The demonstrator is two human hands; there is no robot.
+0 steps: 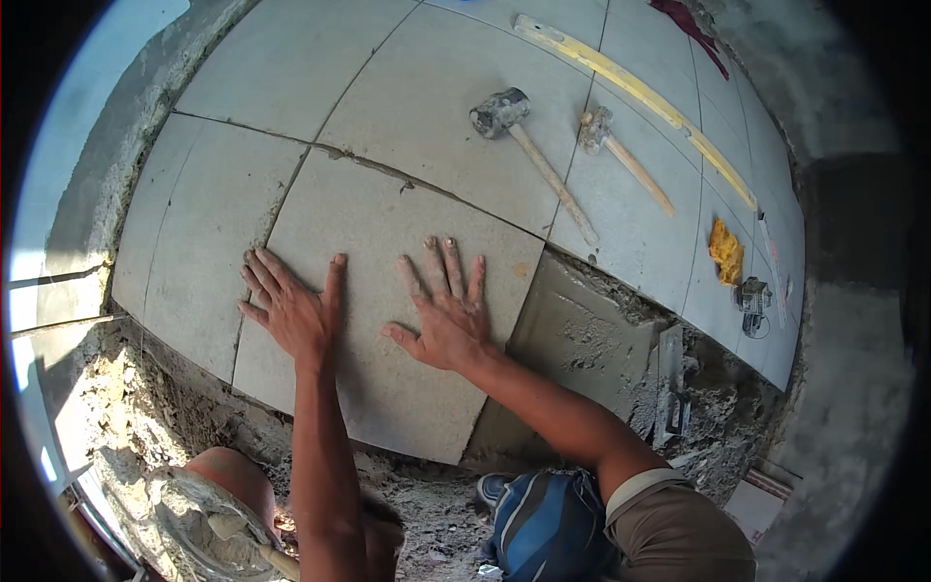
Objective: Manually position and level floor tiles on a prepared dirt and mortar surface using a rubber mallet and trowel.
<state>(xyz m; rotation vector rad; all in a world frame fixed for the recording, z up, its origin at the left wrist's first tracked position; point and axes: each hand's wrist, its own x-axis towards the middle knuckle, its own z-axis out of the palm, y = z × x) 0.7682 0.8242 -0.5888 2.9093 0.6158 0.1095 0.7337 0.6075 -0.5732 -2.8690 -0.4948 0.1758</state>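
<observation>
A large light-grey floor tile (388, 398) lies under both of my hands. My left hand (296, 315) is pressed flat near the tile's left side, its fingertips reaching the joint with the neighbouring tile (194, 233). Spread fingers point away from me on my right hand (448, 315), whose palm rests on the same tile right of its middle. Neither hand holds anything. Along the tile's right edge runs a bed of smoothed wet mortar (572, 335). A flat metal trowel (669, 383) rests at the right end of that bed.
A big-headed mallet (501, 112), a smaller hammer (595, 129) and a long yellow straightedge (630, 82) lie on laid tiles. Farther right are an orange cloth (725, 252) and a small dark device (754, 301). A mortar-caked container (194, 514) stands at lower left.
</observation>
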